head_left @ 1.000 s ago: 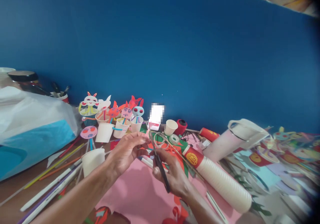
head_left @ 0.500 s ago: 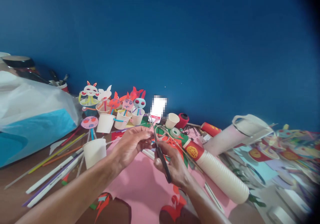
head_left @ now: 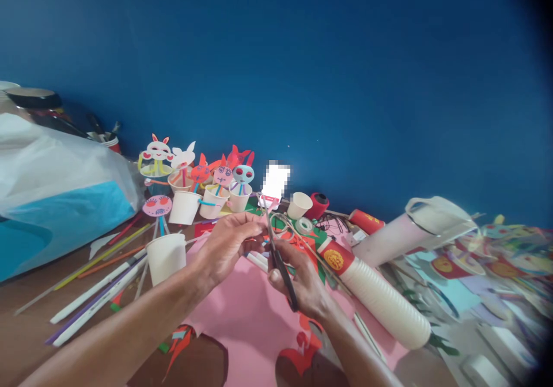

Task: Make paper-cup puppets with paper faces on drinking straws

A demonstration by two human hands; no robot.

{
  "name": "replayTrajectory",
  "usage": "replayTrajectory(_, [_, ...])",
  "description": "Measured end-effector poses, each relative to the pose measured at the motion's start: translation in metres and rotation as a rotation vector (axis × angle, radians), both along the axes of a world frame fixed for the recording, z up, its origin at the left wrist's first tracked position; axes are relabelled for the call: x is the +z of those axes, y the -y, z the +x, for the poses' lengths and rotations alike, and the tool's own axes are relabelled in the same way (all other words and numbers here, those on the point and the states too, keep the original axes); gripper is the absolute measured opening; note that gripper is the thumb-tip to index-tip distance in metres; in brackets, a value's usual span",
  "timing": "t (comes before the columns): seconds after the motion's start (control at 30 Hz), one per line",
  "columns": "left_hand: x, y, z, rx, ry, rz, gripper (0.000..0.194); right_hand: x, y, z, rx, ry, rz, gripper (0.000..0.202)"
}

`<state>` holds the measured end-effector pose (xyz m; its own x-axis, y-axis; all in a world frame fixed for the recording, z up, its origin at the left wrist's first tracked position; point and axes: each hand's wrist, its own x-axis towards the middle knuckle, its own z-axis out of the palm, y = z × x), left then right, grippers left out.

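My right hand (head_left: 298,277) is closed around the black handles of a pair of scissors (head_left: 283,274), whose blades point up and away from me. Close by on the left, my left hand (head_left: 235,237) pinches a small piece of pink paper (head_left: 273,204) beside the blades. Most of that piece is hidden by my fingers and the scissors. Under both hands lies a large cut sheet of pink paper (head_left: 246,318), with red paper scraps (head_left: 302,349) on it.
Paper cups with animal-face figures (head_left: 213,203) stand at the back left. Markers (head_left: 101,300) lie to the left, near a plastic bag (head_left: 64,185). On the right are a long stack of paper cups (head_left: 384,303), a white pitcher (head_left: 410,231) and a tape roll (head_left: 305,226). A lit phone (head_left: 276,179) leans on the blue wall.
The view has shifted slightly, so the items on the left appear a little higher and further right. My hands keep nearly the same pose, with scissors and pink paper still held.
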<state>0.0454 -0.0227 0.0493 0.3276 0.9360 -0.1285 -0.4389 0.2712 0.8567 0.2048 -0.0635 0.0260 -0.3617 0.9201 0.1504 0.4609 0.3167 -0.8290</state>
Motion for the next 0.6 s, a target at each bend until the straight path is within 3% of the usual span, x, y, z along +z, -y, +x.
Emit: replayTrajectory(0.6, [-0.002,-0.0032,-0.0023,-0.027,0.007,-0.021,0.003,-0.0035,0.0009,-0.0007,-0.021,-0.088,-0.041,0.029])
